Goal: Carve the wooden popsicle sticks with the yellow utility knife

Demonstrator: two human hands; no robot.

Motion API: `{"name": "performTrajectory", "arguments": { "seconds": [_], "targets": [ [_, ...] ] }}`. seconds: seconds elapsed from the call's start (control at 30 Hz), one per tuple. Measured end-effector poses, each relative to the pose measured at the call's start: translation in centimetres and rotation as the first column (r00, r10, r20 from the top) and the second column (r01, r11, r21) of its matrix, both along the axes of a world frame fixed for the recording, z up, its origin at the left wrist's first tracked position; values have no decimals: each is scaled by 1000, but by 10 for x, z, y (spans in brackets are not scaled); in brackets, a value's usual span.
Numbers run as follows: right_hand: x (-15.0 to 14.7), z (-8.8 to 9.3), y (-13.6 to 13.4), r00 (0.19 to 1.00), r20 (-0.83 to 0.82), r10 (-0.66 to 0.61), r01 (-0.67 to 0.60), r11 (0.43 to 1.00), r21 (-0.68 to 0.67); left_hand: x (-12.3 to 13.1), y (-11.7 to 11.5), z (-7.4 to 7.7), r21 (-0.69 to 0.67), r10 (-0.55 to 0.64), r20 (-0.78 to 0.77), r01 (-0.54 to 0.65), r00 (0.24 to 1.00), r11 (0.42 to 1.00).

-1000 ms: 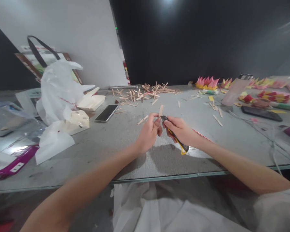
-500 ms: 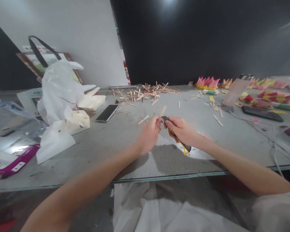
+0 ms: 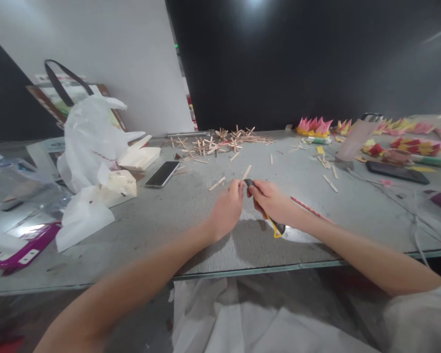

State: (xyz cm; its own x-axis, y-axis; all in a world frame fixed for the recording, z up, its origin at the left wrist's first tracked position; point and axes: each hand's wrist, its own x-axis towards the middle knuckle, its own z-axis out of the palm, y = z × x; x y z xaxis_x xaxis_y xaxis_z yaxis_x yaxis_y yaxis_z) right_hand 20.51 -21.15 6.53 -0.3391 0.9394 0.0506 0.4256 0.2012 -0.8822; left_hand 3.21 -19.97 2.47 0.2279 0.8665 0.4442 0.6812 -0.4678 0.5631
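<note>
Near the middle of the table, my left hand [image 3: 227, 208] is closed on a thin wooden craft stick [image 3: 246, 172], whose far end points up and away. My right hand [image 3: 272, 200] wraps around a black and yellow utility knife [image 3: 278, 228]; its dark front end meets the stick beside my left fingers. Whether the blade cuts into the wood is hidden by the fingers. A loose craft stick [image 3: 217, 184] lies just beyond my left hand. Partly behind my right forearm rests a red patterned pencil-like rod [image 3: 310, 209].
A heap of wooden sticks [image 3: 213, 145] lies at the back. On the left are a phone [image 3: 163, 174], a white plastic bag [image 3: 91, 142] and a purple packet [image 3: 27, 247]. To the right stand a bottle [image 3: 358, 137] and folded paper flowers [image 3: 314, 126]; a second phone [image 3: 397, 173] and cables lie there.
My right hand and the knife have shifted slightly left and its handle end has dropped a little. More of the red rod shows now. The left hand keeps the stick.
</note>
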Motion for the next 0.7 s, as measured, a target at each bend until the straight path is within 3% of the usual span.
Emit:
{"name": "performTrajectory", "arguments": {
  "seconds": [0.4, 0.53, 0.7],
  "targets": [
    [-1, -3, 6, 993, -112, 41, -51, 995, -89, -4, 11, -14, 60, -24, -80, 29, 997, 998],
    [-1, -6, 5, 990, -131, 49, -57, 997, -55, -4, 8, -11, 50, -36, -60, 39, 998, 998],
    [-4, 2, 2, 974, -221, 43, -78, 985, -152, -3, 5, -3, -45, -58, 65, 61, 996, 997]
  ]
}}
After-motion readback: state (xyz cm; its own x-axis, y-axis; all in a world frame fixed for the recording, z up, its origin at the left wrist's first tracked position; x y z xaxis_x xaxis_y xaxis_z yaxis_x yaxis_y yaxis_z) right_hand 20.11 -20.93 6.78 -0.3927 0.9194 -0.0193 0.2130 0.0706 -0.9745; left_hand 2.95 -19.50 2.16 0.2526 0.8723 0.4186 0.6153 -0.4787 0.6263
